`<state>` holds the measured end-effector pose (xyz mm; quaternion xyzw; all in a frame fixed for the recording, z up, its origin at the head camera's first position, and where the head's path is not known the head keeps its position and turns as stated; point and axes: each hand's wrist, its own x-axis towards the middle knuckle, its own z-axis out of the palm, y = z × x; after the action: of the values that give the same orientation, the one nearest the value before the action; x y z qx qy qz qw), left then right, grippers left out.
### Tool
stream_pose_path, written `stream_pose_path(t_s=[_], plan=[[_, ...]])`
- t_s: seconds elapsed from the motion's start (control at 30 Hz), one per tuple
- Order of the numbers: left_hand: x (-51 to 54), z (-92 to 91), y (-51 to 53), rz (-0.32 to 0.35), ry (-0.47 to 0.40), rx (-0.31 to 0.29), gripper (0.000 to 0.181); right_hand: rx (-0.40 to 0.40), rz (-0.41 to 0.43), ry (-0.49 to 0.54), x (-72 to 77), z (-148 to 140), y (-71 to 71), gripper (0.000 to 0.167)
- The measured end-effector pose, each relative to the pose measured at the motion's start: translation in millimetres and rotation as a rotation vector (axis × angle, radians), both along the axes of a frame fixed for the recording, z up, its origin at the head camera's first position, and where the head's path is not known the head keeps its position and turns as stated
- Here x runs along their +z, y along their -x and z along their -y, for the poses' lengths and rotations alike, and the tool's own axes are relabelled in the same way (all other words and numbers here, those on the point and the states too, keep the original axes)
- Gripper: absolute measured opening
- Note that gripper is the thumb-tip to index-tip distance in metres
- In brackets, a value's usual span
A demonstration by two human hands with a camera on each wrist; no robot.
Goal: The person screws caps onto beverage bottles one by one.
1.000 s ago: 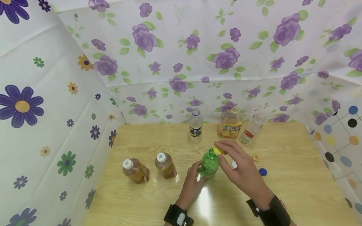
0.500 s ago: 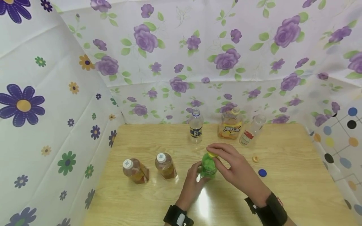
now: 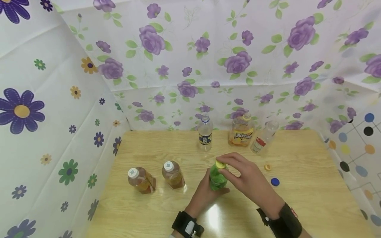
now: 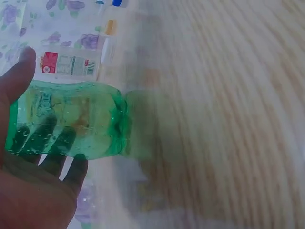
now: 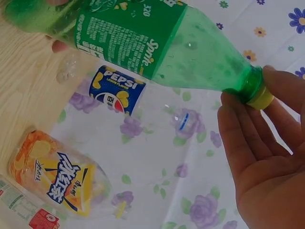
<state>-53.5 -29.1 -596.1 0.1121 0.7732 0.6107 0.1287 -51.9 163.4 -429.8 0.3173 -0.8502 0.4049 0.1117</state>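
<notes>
The green Sprite bottle stands tilted in my left hand, whose fingers curl round its body. In the left wrist view, fingers of the left hand show through the green plastic. My right hand pinches the yellow cap on the bottle's neck. In the right wrist view the yellow cap sits on the mouth of the green bottle, between thumb and fingers of the right hand.
Behind the hands stand a Pepsi bottle, an orange-labelled bottle and a clear bottle. Two white-capped bottles stand at left. An orange cap and a blue cap lie at right on the wooden table.
The right hand has brought the yellow cap from beside the bottle's mouth onto it. The left hand has shifted its grip, and the bottle has moved slightly left and tilted.
</notes>
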Motion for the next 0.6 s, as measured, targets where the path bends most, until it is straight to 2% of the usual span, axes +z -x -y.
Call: stream_pose_path(t_s=[0.17,0.3,0.4,0.6], plan=[[-4.4,-1.2,-0.5,-0.001,0.014,0.000,0.074,-0.002,0.037,0.023,-1.0,-1.9,-1.4,0.050],[-6.7,-0.2,-1.7,0.014,0.002,-0.033,0.074,0.009,0.051,0.013,-3.3,-4.1,-4.0,0.050],[-8.0,-0.2,-2.7,0.011,-0.007,-0.035,0.075,0.010,0.056,0.005,-3.4,-3.3,-4.9,0.048],[-9.9,-2.0,-4.8,0.001,-0.004,-0.019,0.075,-0.073,0.074,0.003,-3.1,0.8,-6.9,0.042]])
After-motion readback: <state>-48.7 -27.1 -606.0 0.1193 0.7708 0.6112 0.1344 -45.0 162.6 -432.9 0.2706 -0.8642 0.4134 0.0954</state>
